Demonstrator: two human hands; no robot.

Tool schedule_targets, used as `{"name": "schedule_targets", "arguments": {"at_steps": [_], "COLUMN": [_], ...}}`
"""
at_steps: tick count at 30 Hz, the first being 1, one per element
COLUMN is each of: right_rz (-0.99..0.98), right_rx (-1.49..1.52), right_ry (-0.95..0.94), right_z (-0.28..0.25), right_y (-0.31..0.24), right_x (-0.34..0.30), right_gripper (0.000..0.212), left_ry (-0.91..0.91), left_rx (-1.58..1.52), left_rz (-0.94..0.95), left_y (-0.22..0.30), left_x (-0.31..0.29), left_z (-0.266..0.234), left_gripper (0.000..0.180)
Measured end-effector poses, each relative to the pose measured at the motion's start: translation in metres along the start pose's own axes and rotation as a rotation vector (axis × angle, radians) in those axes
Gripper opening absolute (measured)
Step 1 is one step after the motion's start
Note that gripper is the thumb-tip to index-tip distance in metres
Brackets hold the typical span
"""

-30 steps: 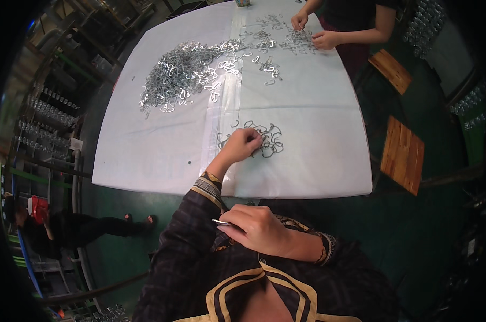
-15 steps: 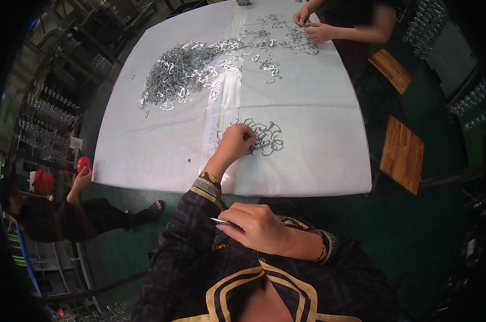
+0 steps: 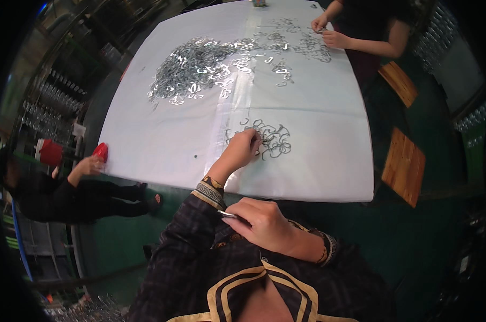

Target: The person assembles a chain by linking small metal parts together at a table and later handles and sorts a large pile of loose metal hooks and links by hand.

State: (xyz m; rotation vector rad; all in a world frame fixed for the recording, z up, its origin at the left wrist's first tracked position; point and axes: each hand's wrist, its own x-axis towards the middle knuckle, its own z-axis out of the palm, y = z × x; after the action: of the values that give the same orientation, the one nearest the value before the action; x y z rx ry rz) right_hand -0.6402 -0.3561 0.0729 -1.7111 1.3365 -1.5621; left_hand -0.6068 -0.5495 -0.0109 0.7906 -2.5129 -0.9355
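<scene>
My left hand (image 3: 242,146) reaches over the white-covered table, fingers curled and pinched together in a small loose heap of grey metal hooks (image 3: 277,140). What lies between those fingertips is hidden. Close to my body, below the table edge, my right hand (image 3: 265,221) is closed. A small shiny metal piece (image 3: 226,214), probably a hook, sticks out between its thumb and forefinger. Farther off on the left half of the table rises a big pile of the same silvery hooks (image 3: 186,67).
A co-worker's hands (image 3: 328,35) handle hooks over a spread-out batch (image 3: 313,49) at the far right. Another person at left has a hand (image 3: 87,166) by a red object (image 3: 101,152) at the table corner. Wooden stools (image 3: 403,167) stand along the right side.
The view has shifted slightly, so the table and heaps appear a little farther right. My left hand stays at the small heap; my right still grips the metal piece. The person at left has moved.
</scene>
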Motion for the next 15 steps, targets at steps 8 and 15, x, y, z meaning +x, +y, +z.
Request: {"name": "schedule_targets", "arguments": {"at_steps": [8, 15], "right_rz": [0.11, 0.186], "right_rx": [-0.016, 0.015], "right_ry": [-0.012, -0.024], "right_z": [0.01, 0.01], "right_y": [-0.003, -0.002], "right_x": [0.006, 0.017], "right_gripper": [0.015, 0.013], "left_ry": [0.093, 0.28], "left_rx": [-0.797, -0.534], "left_rz": [-0.261, 0.062], "left_y": [0.028, 0.086], "left_x": [-0.081, -0.158], "left_z": [-0.069, -0.105], "left_gripper": [0.009, 0.01]}}
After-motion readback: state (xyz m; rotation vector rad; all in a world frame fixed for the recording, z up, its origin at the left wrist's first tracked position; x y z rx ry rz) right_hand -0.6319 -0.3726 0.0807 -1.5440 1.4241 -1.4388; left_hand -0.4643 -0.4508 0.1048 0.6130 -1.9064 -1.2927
